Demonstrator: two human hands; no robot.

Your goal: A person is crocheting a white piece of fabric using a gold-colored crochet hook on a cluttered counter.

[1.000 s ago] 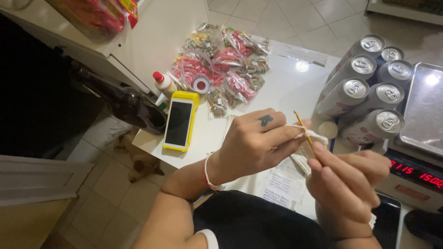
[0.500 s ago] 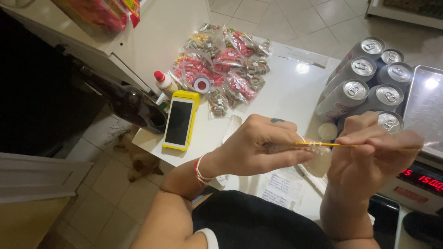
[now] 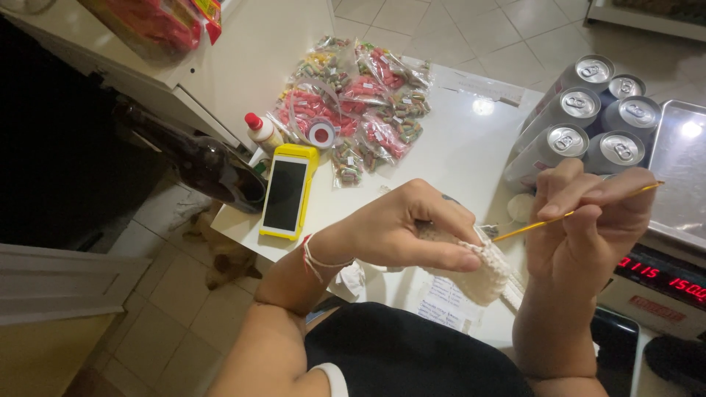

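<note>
- Left hand [image 3: 401, 231] in the head view is closed around a cream crocheted piece [image 3: 478, 268], thumb laid flat along its top edge, fingers curled over the back.
- Right hand [image 3: 588, 220] pinches a thin golden crochet hook [image 3: 581, 210], fingers bunched tight; the hook's tip runs into the crocheted piece, its tail sticks out past the knuckles.
- Both hands hang just off the near edge of the white table [image 3: 460, 147], over the person's dark lap.
- Silver cans [image 3: 588, 117] stand packed together on the table, just beyond the right hand, little room there.
- Metal scale tray [image 3: 680, 173] sits at the table's right end, touching distance from the hook's tail; its red display [image 3: 662, 278] glows below.
- Yellow-cased phone [image 3: 285, 192] lies at the table's left edge, well apart from the left hand.
- Dark glass bottle [image 3: 195, 158] juts over that left edge beside the phone.
- Bags of coloured sweets [image 3: 353, 99] are heaped at the table's far side, open tabletop between them and the hands.
</note>
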